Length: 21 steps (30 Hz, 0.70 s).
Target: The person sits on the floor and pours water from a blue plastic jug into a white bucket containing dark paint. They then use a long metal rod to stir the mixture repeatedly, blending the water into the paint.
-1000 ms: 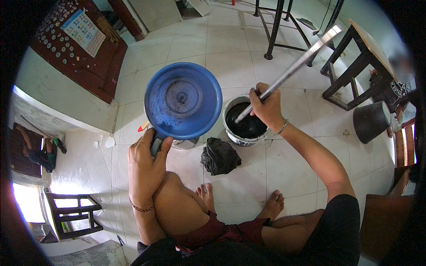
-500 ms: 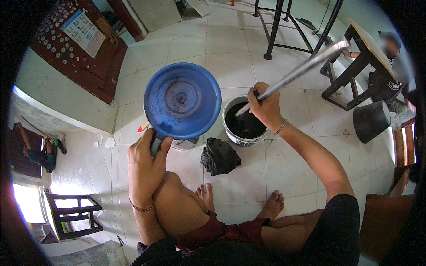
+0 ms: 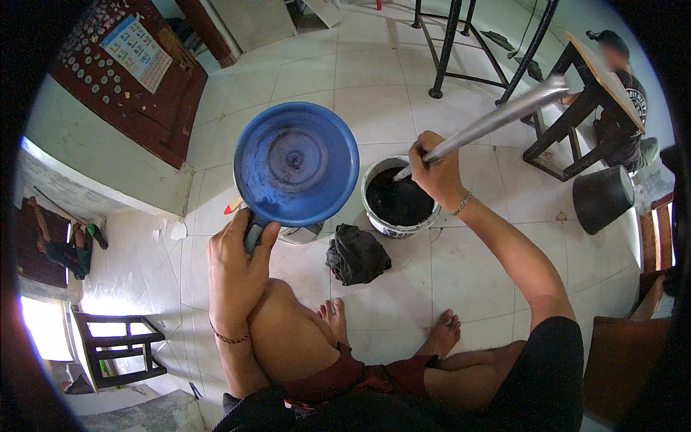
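Note:
My left hand (image 3: 237, 259) grips the short handle of a blue plastic dipper (image 3: 295, 162), its round, dark-smudged face turned toward me. Part of a light-coloured container (image 3: 301, 234) shows beneath the dipper; the rest is hidden. My right hand (image 3: 440, 171) is closed around a silver-grey metal pipe (image 3: 497, 119). The pipe slants down to the left, its lower end inside a white-rimmed bucket (image 3: 368, 205) that holds black liquid (image 3: 399, 205). A crumpled black cloth (image 3: 357, 255) lies on the tiles between the bucket and my feet.
A black metal stand (image 3: 448, 50) rises beyond the bucket. To the right are a wooden bench (image 3: 576, 108), a black pail (image 3: 603, 200) and a seated person (image 3: 622, 93). Another person (image 3: 63, 245) is at the far left, above a dark bench (image 3: 119, 345).
My right hand has shifted slightly right with the pipe, which leans lower. The dipper and my left hand stay put. The person at the right has changed posture.

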{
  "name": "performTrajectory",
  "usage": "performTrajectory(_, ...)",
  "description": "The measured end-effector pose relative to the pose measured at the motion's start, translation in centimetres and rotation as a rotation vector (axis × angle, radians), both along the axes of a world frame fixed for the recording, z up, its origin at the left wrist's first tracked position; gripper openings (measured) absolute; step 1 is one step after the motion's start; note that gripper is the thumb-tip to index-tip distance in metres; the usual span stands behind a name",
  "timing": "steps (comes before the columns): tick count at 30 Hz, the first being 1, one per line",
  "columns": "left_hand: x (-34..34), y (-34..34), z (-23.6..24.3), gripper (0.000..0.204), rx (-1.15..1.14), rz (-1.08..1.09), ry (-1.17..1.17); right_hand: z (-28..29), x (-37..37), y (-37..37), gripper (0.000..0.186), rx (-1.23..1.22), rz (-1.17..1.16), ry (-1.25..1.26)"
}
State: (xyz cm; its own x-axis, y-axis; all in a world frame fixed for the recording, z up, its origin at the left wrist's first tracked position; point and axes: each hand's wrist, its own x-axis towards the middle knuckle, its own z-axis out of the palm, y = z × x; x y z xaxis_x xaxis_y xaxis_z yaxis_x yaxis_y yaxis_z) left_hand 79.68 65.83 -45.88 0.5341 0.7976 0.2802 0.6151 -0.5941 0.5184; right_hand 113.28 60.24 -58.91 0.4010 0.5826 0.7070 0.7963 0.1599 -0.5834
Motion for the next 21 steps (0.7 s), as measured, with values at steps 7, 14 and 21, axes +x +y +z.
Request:
performTrajectory(7,0.0,0.0,0.0,0.024,-0.006,0.004,0.001,0.5,-1.3,-0.7,0.020,-0.411,0.202,0.469)
performTrajectory(14,0.0,0.0,-0.1,0.026,-0.004,0.011,0.001,0.4,-0.4,0.1,0.015,-0.067,0.027,-0.177)
performTrajectory(21,-0.1,0.0,0.0,0.026,-0.005,0.006,0.014,0.7,-1.4,-0.3,0.026,-0.327,0.154,0.444)
